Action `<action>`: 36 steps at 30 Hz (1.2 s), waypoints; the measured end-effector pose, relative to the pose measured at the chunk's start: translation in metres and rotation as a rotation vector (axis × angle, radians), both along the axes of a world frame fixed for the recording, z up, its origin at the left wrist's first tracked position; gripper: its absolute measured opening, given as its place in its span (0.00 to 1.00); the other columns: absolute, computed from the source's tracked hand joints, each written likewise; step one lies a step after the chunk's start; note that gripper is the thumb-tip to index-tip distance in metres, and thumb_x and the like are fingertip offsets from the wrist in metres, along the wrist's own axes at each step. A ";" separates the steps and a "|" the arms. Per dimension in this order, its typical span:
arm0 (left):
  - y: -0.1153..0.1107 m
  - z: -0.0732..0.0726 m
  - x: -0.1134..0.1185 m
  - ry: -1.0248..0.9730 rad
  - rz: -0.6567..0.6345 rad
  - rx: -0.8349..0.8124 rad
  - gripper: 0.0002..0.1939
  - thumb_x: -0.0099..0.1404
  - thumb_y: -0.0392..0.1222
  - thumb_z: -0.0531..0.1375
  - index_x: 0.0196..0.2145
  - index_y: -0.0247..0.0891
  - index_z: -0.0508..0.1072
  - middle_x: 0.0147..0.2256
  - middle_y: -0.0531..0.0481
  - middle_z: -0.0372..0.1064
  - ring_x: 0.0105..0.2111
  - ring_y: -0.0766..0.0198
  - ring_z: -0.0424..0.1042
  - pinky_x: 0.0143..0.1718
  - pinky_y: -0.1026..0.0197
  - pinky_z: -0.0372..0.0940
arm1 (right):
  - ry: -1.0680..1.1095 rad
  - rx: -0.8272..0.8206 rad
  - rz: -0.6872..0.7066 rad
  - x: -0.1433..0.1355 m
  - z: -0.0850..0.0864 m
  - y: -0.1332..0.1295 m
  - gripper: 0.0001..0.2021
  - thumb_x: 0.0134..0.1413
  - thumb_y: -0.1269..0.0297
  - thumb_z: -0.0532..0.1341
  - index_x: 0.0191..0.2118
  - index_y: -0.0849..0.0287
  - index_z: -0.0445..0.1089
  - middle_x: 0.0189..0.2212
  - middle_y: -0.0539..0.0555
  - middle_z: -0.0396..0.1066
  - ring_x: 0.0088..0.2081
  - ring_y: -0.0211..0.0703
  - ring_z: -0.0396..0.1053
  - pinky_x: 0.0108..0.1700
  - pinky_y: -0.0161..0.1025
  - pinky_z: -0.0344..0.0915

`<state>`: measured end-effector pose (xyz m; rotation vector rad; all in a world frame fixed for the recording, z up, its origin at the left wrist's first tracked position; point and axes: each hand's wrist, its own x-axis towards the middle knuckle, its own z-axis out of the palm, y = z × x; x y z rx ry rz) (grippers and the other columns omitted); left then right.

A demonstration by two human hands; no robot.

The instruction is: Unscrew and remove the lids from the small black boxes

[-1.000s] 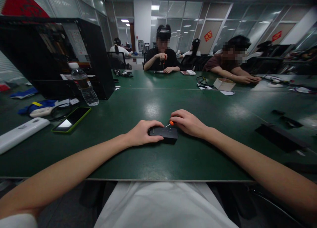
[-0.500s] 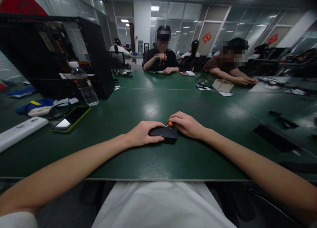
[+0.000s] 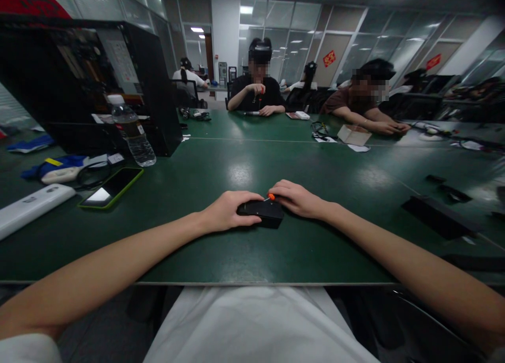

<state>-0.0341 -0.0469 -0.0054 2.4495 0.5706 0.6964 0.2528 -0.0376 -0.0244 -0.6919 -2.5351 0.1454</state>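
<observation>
Head view: clasped a black block (image 3: 265, 210) from nine o'clock with the left hand (image 3: 226, 210), thumb along the near edge and fingers over the far edge, spanning the body but leaving its right end bare. Pinched an orange-handled screwdriver (image 3: 272, 197) between thumb and fingers of the right hand (image 3: 298, 199), at about two o'clock, with the thin shaft slanted toward the block's far edge; could not confirm contact at the tip. Judged to be at the step of working the tool against the block's far side, with the left hand as clamp. Judged next to call for a firm hold, a steady shaft and small, even finger movements, without a slip across the top. Lay flat on the green table (image 3: 236, 263), toward six o'clock from the view's centre. Looked matte, box-like and longer than wide, with a slanting right end and pale specks on top, too small to identify. Rested well apart from a phone (image 3: 112, 188) toward ten o'clock and a dark bar-shaped piece (image 3: 437, 215) at three o'clock.
</observation>
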 end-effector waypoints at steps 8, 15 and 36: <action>0.001 -0.001 -0.001 -0.002 -0.017 0.020 0.25 0.65 0.49 0.68 0.56 0.36 0.75 0.48 0.41 0.78 0.46 0.54 0.77 0.48 0.58 0.67 | -0.090 0.051 -0.008 0.006 0.004 0.001 0.14 0.72 0.65 0.51 0.55 0.58 0.70 0.42 0.60 0.72 0.44 0.46 0.69 0.46 0.41 0.68; -0.005 0.004 0.003 -0.012 0.039 -0.034 0.22 0.64 0.48 0.67 0.52 0.35 0.77 0.46 0.44 0.79 0.43 0.56 0.78 0.46 0.59 0.67 | -0.118 0.138 -0.043 0.020 0.005 0.004 0.13 0.71 0.66 0.52 0.54 0.57 0.70 0.46 0.61 0.72 0.47 0.48 0.69 0.48 0.46 0.70; -0.008 0.004 0.004 -0.029 0.087 -0.124 0.22 0.64 0.50 0.66 0.52 0.36 0.76 0.46 0.46 0.78 0.43 0.57 0.76 0.46 0.60 0.67 | -0.140 0.242 -0.054 -0.001 0.000 -0.006 0.15 0.70 0.68 0.50 0.55 0.60 0.69 0.43 0.60 0.75 0.42 0.47 0.71 0.42 0.43 0.69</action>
